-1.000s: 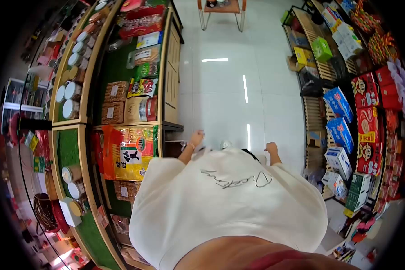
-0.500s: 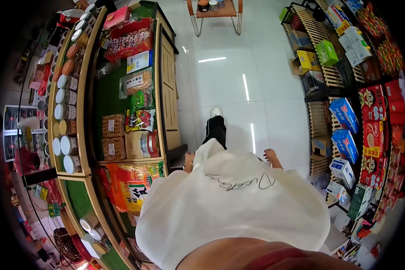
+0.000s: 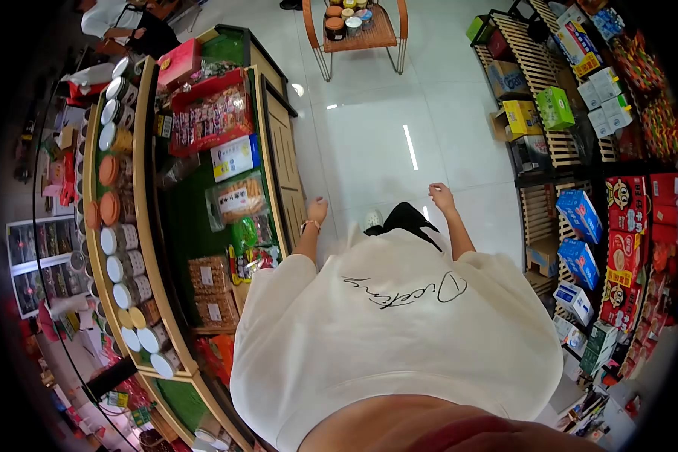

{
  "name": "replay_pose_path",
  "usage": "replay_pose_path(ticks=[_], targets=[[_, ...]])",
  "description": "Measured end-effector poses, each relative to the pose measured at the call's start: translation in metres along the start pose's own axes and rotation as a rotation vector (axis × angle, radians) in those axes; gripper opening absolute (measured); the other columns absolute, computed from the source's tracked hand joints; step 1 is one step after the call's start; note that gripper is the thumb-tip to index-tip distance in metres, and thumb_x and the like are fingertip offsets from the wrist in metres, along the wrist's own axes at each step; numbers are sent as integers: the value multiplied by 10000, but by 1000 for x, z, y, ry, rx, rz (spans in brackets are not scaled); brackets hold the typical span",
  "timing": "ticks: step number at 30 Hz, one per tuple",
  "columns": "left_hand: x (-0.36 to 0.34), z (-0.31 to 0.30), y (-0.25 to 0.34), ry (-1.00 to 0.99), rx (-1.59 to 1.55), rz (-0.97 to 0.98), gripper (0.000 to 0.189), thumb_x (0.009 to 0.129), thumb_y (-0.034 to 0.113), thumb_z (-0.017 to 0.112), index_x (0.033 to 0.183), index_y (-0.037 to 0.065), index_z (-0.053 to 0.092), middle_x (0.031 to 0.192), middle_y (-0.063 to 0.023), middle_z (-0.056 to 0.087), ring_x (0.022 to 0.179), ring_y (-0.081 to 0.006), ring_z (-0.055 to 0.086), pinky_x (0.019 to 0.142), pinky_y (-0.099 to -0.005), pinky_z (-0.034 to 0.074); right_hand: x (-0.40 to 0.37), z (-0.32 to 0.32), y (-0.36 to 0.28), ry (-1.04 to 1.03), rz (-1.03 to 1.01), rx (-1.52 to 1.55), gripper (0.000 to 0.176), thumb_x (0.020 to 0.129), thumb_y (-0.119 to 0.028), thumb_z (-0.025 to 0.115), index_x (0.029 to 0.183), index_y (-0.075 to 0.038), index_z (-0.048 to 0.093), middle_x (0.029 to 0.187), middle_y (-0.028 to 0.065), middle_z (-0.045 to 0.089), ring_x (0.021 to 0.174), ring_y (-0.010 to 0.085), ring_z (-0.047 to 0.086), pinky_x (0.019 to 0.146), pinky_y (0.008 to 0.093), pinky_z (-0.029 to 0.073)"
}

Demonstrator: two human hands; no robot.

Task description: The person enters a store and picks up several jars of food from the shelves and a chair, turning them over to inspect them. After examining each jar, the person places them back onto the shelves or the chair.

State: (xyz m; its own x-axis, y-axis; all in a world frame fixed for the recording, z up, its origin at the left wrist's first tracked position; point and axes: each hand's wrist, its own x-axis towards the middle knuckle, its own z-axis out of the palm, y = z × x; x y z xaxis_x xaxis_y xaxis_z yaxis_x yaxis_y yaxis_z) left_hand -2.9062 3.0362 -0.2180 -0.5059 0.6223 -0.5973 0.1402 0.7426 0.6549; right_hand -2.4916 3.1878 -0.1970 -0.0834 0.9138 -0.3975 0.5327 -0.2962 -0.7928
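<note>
My left hand (image 3: pixel 317 209) hangs beside the wooden display case (image 3: pixel 281 143), with a band on its wrist. Its fingers look curled, but whether anything is in them is too small to tell. On the other side, my right hand (image 3: pixel 441 196) is raised over the tiled floor (image 3: pixel 369 135), its fingers bent and partly apart, with nothing visible in it. Ahead stands a brown chair (image 3: pixel 359 39) with several jars (image 3: pixel 352 22) on its seat. Snack packs and a red box of sweets (image 3: pixel 212 113) lie in the case.
White-lidded jars (image 3: pixel 125 267) line a shelf at the left. Slatted shelves with blue boxes (image 3: pixel 578 213) and a green box (image 3: pixel 555 108) stand at the right. Another person (image 3: pixel 132 22) is at the upper left.
Both hands have moved forward and up, away from my body. The chair and its jars show nearer, the shelves have shifted in view, and another person has come into view at the upper left.
</note>
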Motion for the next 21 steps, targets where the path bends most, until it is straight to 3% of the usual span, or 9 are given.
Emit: replay_pose_path(ticks=[4, 6, 9, 11, 14, 16, 18, 20, 21], targets=[[39, 3, 61, 0, -5, 46, 461, 785, 233, 572, 1184, 7, 519, 1023, -214, 622, 977, -321, 588, 853, -374, 448, 62, 9, 70, 27, 100, -232, 339, 777, -300, 573, 980, -30, 607, 726, 91, 635, 546, 147, 544, 454, 304, 435], [57, 13, 68, -57, 64, 19, 448, 785, 230, 575, 1171, 7, 527, 1031, -207, 622, 975, -320, 589, 855, -374, 449, 72, -8, 112, -79, 283, -305, 321, 758, -283, 560, 947, -26, 597, 735, 94, 631, 555, 175, 554, 447, 328, 435], [82, 20, 77, -142, 160, -10, 452, 781, 257, 577, 1154, 5, 538, 1054, -215, 615, 994, -339, 582, 877, -379, 443, 56, -57, 56, -145, 767, -104, 317, 770, -256, 545, 954, -1, 581, 758, 130, 622, 656, 245, 622, 516, 395, 488], [95, 23, 92, -128, 288, -43, 457, 776, 277, 571, 1141, 3, 550, 1074, -225, 605, 1018, -351, 570, 893, -381, 436, 75, -70, 72, -24, 689, 106, 305, 776, -283, 517, 874, -5, 597, 829, 159, 637, 684, 231, 588, 555, 383, 470], [130, 29, 122, -183, 349, -91, 463, 771, 300, 557, 1122, -2, 567, 1100, -235, 591, 1055, -364, 549, 915, -382, 424, 127, -94, 54, -8, 759, 149, 333, 772, -283, 533, 959, -9, 567, 852, 165, 633, 644, 243, 563, 544, 368, 457], [155, 31, 153, -190, 316, -122, 439, 773, 286, 536, 1091, -13, 585, 1115, -225, 587, 1074, -360, 539, 929, -382, 417, 166, -101, 35, -36, 677, 221, 350, 771, -279, 538, 1008, -22, 551, 848, 156, 628, 649, 247, 561, 547, 377, 457], [198, 46, 181, -153, 374, 68, 435, 779, 286, 534, 1091, -13, 585, 1099, -221, 595, 1065, -363, 543, 924, -383, 419, 225, -103, -1, 26, 788, 317, 348, 779, -273, 529, 1030, -33, 544, 837, 147, 620, 649, 243, 554, 541, 387, 448], [235, 57, 224, -85, 318, 172, 421, 789, 277, 531, 1092, -10, 584, 1080, -217, 604, 1050, -363, 549, 912, -384, 426, 296, -93, -4, 24, 751, 260, 273, 813, -273, 556, 961, -46, 588, 769, 107, 609, 586, 206, 550, 470, 376, 452], [242, 60, 260, -43, 233, 172, 410, 796, 269, 528, 1094, -7, 584, 1069, -215, 608, 1040, -361, 552, 902, -384, 431, 349, -85, 41, -126, 558, 93, 257, 812, -296, 555, 928, -68, 573, 747, 98, 595, 519, 163, 455, 402, 336, 397]])
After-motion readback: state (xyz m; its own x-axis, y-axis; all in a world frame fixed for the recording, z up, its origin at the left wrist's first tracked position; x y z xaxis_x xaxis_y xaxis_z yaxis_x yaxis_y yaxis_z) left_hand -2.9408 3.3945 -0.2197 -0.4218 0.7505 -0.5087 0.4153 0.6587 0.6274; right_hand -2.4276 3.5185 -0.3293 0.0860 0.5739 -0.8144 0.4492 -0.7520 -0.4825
